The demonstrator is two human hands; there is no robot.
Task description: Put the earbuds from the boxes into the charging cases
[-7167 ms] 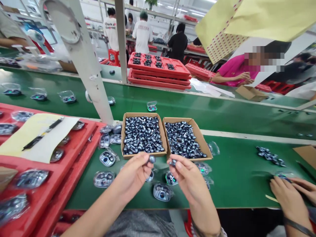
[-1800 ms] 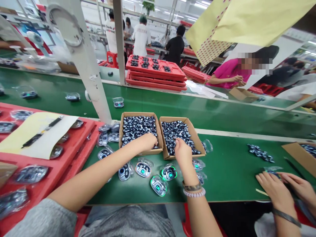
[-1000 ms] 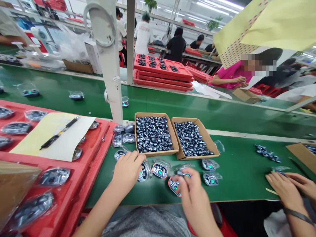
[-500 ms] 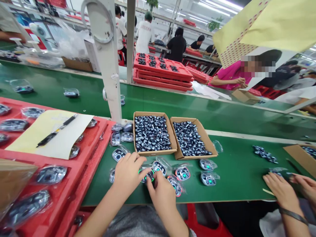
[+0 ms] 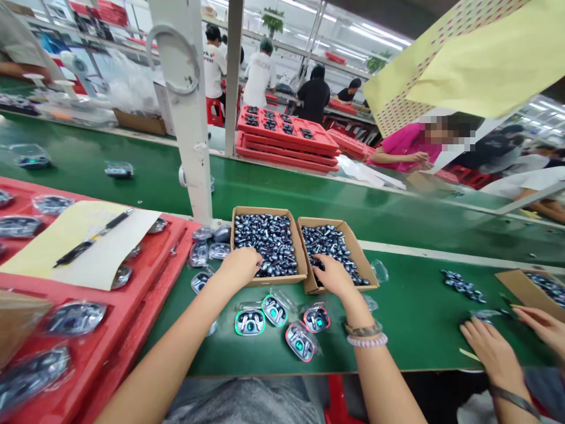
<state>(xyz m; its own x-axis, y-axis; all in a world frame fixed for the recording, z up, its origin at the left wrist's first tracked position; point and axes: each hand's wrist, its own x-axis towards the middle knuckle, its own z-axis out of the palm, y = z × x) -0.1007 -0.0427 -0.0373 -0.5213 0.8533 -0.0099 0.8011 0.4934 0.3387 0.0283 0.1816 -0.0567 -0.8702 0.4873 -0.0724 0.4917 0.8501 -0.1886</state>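
– Plastic, dark and glossy, lies under both palms. The left hand (image 5: 241, 265) rests knuckles-up in the left cardboard box (image 5: 282, 278), fingers curled down into the earbuds (image 5: 269, 235). The right hand (image 5: 332, 274) does the same in the right cardboard box (image 5: 353, 288).
– Is either one holding any?
– I cannot tell; the fingertips on both sides are buried in the heap.
– How would they handle?
– Light, hard and slick, I'd judge, and small enough to squirt out of a loose pinch. Thumb and forefinger on the round body looks the surest hold, not the thin stem.
– Counts?
– Two boxes, side by side and touching, each holding far too many earbuds to count. Four lit charging cases (image 5: 249, 322) in clear wrap lie on the green belt (image 5: 419, 318) just this side of the boxes, between the forearms. Some five or six unlit cases (image 5: 199, 254) sit left of the boxes, beside the red tray (image 5: 145, 277). At the right edge are a co-worker's two hands (image 5: 489, 353).
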